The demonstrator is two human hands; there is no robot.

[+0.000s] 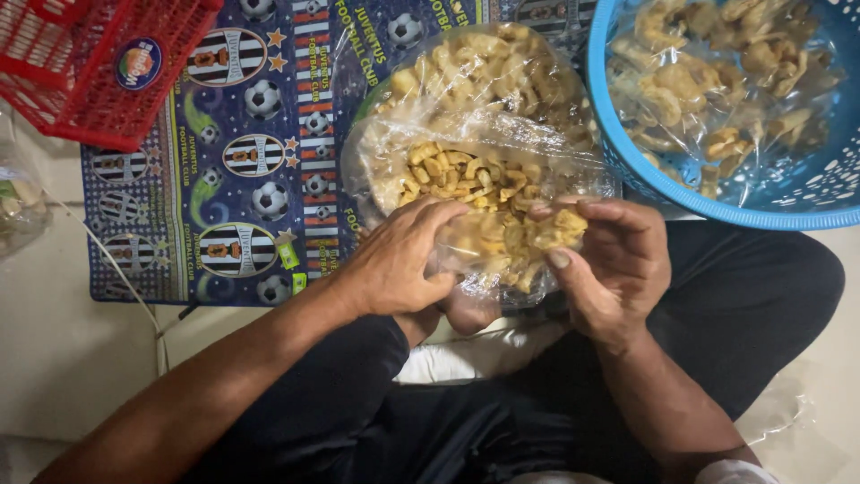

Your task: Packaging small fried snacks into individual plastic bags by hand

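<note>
While the left hand curls its fingers over the near edge of a small clear bag, the right hand grips the bag's other side, thumb pressed on the yellow snacks inside. Both hands hold it above the person's lap. Just beyond sits a large open plastic bag of the same snacks, resting on a printed mat. A blue basket with filled bags lies at the mat's right edge, a red basket at its far left corner.
</note>
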